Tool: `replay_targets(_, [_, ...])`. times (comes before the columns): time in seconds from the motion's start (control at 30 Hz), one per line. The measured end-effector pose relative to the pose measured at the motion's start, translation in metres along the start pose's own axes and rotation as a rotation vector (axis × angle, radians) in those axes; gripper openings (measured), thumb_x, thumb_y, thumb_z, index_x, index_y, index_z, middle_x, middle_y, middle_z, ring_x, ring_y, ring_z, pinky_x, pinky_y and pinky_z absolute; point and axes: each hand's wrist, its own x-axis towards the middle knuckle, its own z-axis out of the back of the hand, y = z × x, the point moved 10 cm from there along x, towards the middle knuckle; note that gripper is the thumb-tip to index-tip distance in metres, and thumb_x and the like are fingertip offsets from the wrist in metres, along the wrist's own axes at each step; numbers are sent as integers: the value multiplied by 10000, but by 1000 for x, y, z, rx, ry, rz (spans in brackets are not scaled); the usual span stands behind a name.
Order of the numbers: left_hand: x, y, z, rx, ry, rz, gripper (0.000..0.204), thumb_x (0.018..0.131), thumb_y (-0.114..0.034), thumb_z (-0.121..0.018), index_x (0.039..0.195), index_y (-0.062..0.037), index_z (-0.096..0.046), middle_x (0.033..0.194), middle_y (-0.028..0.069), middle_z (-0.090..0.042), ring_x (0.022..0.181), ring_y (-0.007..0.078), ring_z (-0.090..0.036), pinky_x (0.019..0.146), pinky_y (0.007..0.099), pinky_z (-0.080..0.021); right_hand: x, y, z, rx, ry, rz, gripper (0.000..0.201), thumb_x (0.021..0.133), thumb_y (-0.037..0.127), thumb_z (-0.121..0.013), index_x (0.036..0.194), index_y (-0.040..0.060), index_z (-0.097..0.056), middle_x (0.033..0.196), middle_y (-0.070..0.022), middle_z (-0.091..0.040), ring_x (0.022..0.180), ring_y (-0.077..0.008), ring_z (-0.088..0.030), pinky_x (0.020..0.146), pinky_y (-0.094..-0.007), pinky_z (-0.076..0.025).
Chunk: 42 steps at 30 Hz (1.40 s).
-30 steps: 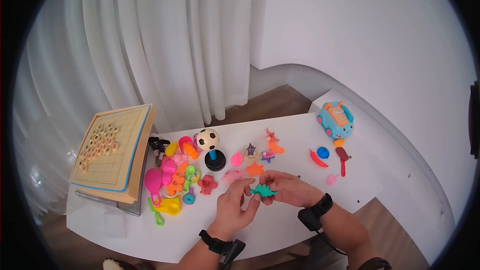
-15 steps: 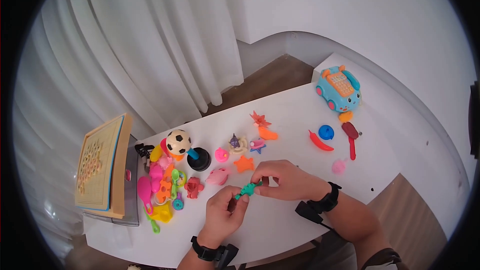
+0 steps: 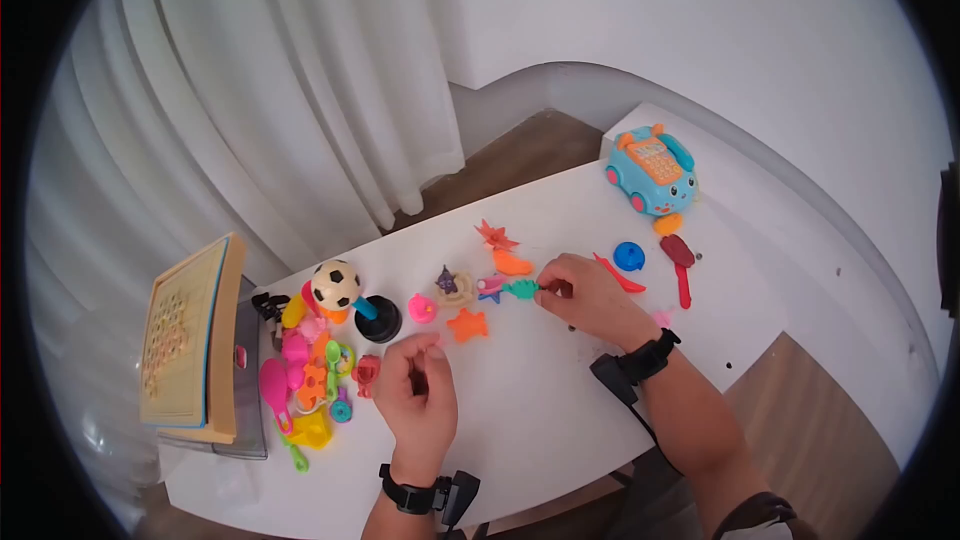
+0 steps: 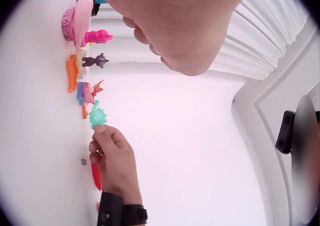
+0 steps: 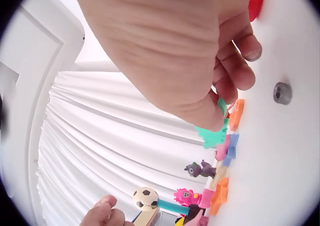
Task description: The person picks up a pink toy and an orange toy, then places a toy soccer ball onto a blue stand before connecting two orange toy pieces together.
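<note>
A green spiky toy (image 3: 521,288) is pinched between the thumb and fingers of my right hand (image 3: 598,306), just right of the blue-and-pink star toy (image 3: 490,287). The right wrist view shows the green toy (image 5: 212,136) partly covered by the thumb. My left hand (image 3: 418,400) is over the front of the table with loosely curled fingers and nothing visible in them. It mostly hides the pink toy, which shows in the left wrist view (image 4: 82,21). An orange star (image 3: 467,325) lies between the hands.
A soccer ball on a stand (image 3: 336,285) and a pile of colourful toys, with a pink spoon (image 3: 273,385), are at left beside a board-game box (image 3: 185,340). At right are a toy phone (image 3: 654,170), a blue lid (image 3: 629,256) and a red brush-like toy (image 3: 682,265).
The hands have parted. My left hand has let go of the green toy and moved left; my right hand has carried it up beside the star toy. The head view has shifted.
</note>
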Motion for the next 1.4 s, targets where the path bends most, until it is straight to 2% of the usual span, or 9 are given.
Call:
replay_targets(0.1, [-12,-6,-2,211,20,-207,106,966,-8,-681,1071,-12,-695,693,-25,-599,561,21,-478,545,180,-377,2,-8,5,-116,-44,-37,133,907,155,-739,967,40,-709,980,-112,-673,902,-283,-690,784,-396,-543])
replay_targets(0.23, [-16,-8,-5,188,69,-182,103,963,-6,-684,1065,-15,-697,665,-31,-588,546,20,-466,539,184,-378,3,-18,5,-251,-86,6,131,894,153,-740,974,52,-720,985,-110,-666,920,-307,-685,808,-408,-549])
replay_targets(0.57, [-16,-11,-9,184,71,-187,105,953,-2,-694,1057,-15,-697,664,-29,-580,549,23,-476,531,190,-381,4,-19,4,-262,-106,26,148,859,165,-752,973,79,-713,988,-92,-650,978,-297,-669,829,-423,-549])
replay_targets(0.63, [-17,-11,-10,192,73,-198,103,952,-1,-695,1054,-14,-697,665,-28,-582,550,24,-479,531,191,-383,5,-19,3,-295,-85,10,187,878,172,-770,1028,74,-719,1017,-90,-641,934,-242,-679,802,-364,-552])
replay_targets(0.97, [-17,-8,-9,184,64,-179,113,941,11,-692,1049,-18,-702,664,-31,-581,554,22,-478,541,186,-390,4,-18,2,-289,-99,23,236,870,176,-777,1082,93,-713,1047,-88,-643,960,-243,-680,822,-366,-555])
replay_targets(1.03, [-16,-9,-7,182,58,-175,113,940,13,-692,1048,-19,-702,664,-32,-582,556,21,-478,542,186,-391,3,-17,4,-240,-113,10,225,851,174,-767,1056,101,-709,1026,-93,-648,1008,-300,-676,851,-420,-554])
replay_targets(1.17, [-16,-9,-5,168,49,-152,115,941,16,-687,1050,-19,-703,669,-33,-585,559,20,-480,541,187,-388,3,-12,5,-250,-112,26,218,859,162,-754,1061,95,-708,1028,-96,-650,1003,-299,-677,838,-418,-558])
replay_targets(1.27, [-15,-5,-2,172,20,-167,112,942,17,-684,1047,-18,-702,676,-32,-588,561,22,-482,542,188,-387,-1,-2,18,-187,-210,73,192,866,109,-729,1056,93,-704,1029,-98,-657,970,-300,-680,815,-423,-557])
replay_targets(1.4, [-14,2,0,171,21,-164,101,946,13,-678,1040,-21,-698,685,-27,-593,564,25,-481,548,190,-384,-16,-5,59,-118,-458,96,168,861,42,-711,1023,87,-698,996,-105,-667,911,-304,-674,793,-425,-548])
